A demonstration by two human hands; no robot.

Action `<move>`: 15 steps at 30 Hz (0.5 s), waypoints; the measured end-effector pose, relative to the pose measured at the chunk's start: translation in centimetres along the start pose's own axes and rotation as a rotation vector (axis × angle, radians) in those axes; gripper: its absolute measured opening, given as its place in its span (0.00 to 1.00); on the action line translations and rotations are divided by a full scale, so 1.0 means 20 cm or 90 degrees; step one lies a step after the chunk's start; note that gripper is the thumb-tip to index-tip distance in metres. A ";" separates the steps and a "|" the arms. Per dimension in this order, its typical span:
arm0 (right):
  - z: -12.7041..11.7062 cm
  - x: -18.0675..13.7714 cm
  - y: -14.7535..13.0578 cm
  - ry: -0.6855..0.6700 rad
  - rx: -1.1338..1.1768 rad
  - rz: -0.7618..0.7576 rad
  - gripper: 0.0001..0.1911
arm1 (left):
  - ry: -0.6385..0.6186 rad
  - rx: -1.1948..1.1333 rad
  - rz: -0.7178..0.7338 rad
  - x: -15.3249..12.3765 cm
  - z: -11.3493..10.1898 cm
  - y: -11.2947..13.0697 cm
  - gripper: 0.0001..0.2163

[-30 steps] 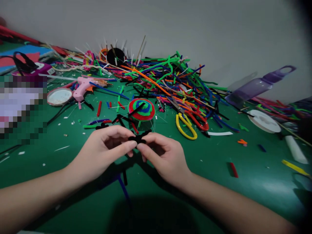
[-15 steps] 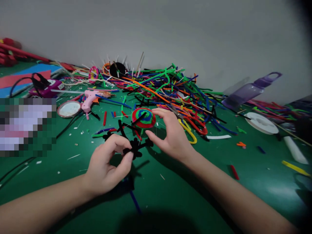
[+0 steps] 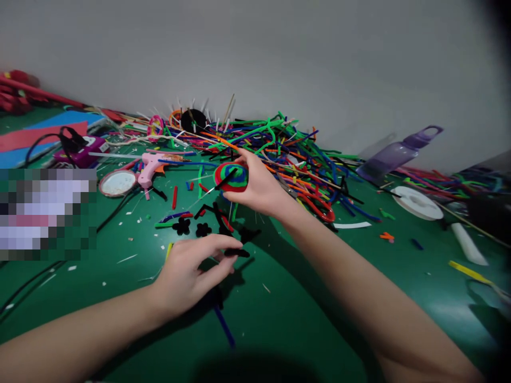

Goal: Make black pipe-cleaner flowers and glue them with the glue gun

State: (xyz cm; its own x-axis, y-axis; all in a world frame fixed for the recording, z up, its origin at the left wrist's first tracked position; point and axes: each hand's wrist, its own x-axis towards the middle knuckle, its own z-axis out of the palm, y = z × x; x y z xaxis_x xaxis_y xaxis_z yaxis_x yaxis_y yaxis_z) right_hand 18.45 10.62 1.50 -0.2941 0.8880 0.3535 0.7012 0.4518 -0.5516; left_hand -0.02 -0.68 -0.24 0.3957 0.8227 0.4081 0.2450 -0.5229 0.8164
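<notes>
My left hand (image 3: 195, 268) hovers low over the green table, fingers pinched on a small black pipe-cleaner piece (image 3: 236, 253). Further out, my right hand (image 3: 259, 186) grips the rim of a round coiled disc (image 3: 230, 176) of red, green and blue pipe cleaner and holds it a little off the table. A black strand crosses the disc's face. Two small black pipe-cleaner flowers (image 3: 182, 226) lie on the table between my hands, beside more black bits.
A big heap of coloured pipe cleaners (image 3: 279, 143) fills the back of the green table (image 3: 319, 319). A pink glue gun (image 3: 149, 165) and a round lid (image 3: 117, 182) lie at the left. A purple bottle (image 3: 395, 154) and a white spool (image 3: 417, 202) lie right.
My right hand let go of the black piece, reached forward and picked up the striped disc. My left hand kept the black piece and sank toward the table.
</notes>
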 end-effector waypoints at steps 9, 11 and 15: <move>0.05 0.02 0.02 0.101 0.103 -0.093 0.29 | 0.064 -0.196 -0.223 0.04 0.00 0.02 0.04; 0.03 -0.05 -0.02 0.162 0.177 -0.116 0.16 | 0.076 -0.241 -0.247 0.05 -0.01 0.01 0.04; 0.00 -0.24 -0.08 0.246 0.244 -0.107 0.10 | 0.082 -0.315 -0.294 0.07 -0.01 0.00 0.05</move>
State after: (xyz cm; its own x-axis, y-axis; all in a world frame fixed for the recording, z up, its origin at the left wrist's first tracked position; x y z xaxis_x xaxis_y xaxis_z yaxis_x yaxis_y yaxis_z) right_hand 18.83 5.64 0.74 -0.0716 0.7374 0.6716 0.3588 0.6473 -0.6725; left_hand 0.29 0.47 0.45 0.2320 0.9727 -0.0055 -0.0827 0.0254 0.9963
